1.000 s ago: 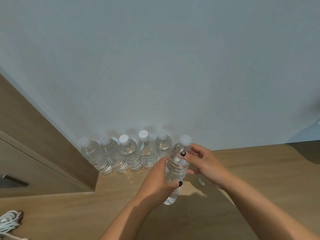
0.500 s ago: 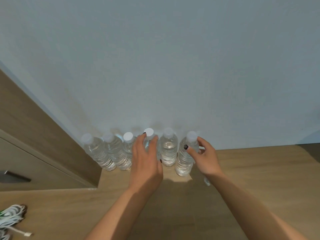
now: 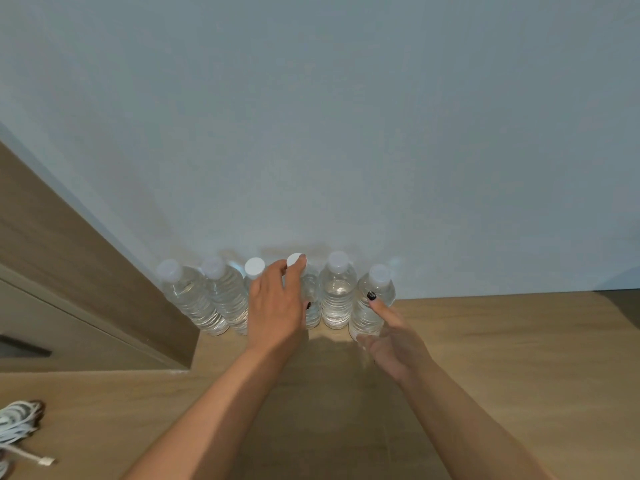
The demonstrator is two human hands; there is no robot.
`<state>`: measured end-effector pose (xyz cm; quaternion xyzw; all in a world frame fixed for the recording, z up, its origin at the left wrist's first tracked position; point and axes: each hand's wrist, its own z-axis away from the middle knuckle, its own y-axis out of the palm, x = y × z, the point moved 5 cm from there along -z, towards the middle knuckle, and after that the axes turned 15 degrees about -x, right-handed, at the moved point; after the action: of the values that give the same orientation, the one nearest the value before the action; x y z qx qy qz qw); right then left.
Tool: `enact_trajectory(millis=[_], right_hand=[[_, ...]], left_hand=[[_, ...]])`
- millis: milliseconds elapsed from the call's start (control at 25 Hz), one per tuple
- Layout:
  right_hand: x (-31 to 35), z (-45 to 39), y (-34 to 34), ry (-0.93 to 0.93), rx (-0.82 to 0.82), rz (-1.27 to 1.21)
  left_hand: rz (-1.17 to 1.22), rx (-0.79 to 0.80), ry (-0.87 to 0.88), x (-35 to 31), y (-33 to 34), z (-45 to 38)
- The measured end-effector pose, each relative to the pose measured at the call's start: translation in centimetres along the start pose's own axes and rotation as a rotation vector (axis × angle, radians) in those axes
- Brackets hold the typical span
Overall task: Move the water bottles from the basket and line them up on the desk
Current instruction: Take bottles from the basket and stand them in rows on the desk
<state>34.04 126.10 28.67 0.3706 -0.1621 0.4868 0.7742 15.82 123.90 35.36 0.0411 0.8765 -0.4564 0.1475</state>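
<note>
**Six bottles in line, basket out of sight**

Your left grip (image 3: pixel 277 306) lay over the fourth bottle (image 3: pixel 310 299) from the left, fingers reaching to its cap; whether they curled round it I could not tell. Your right grip (image 3: pixel 394 336) was spread, its fingers straight against the end bottle (image 3: pixel 372 306) at the row's 3 o'clock end. Six water bottles (image 3: pixel 337 292) stood upright in a touching line along the wall (image 3: pixel 311 116) at 12 o'clock on the worktop (image 3: pixel 502 358). I judged you were only straightening the row. The basket was not in view, so what remained could not be told. No label, brand or writing showed on any bottle. A coiled white cable (image 3: pixel 17 424) lay at 8 o'clock.
</note>
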Motion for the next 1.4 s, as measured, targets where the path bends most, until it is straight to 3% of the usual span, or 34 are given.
enact_trajectory(millis=[160,400,600,800,920,1040,1200,1400], right_hand=[[0.2,-2.0,-0.1,-0.054,0.033,-0.061],[0.1,-3.8,-0.9,-0.365,-0.177,0.600],[-0.3,-3.7,-0.3,-0.047,-0.025,0.146],[2.5,-1.8,-1.0,-0.065,-0.060,0.149],[4.7,0.6,-1.2,-0.227,-0.096,0.389],[6.9,3.7,-0.1,-0.550,-0.131,0.853],[8.7,8.5,3.0,-1.008,0.053,1.251],[7.8,13.7,6.0,-1.353,0.320,1.647]], left_hand=[[-0.025,-0.039,-0.005,0.0,0.3,-0.3],[-0.067,-0.088,0.003,-0.3,0.6,-0.3],[-0.077,0.003,-0.046,-0.3,0.7,0.0],[-0.055,0.156,-0.038,-0.4,-0.4,0.6],[-0.037,0.156,-0.053,-0.1,-2.1,1.0],[0.012,0.115,-0.058,-0.4,-4.8,1.5],[0.032,0.087,-0.069,-1.6,-9.0,2.2],[0.027,0.125,-0.057,-1.7,-14.2,4.1]])
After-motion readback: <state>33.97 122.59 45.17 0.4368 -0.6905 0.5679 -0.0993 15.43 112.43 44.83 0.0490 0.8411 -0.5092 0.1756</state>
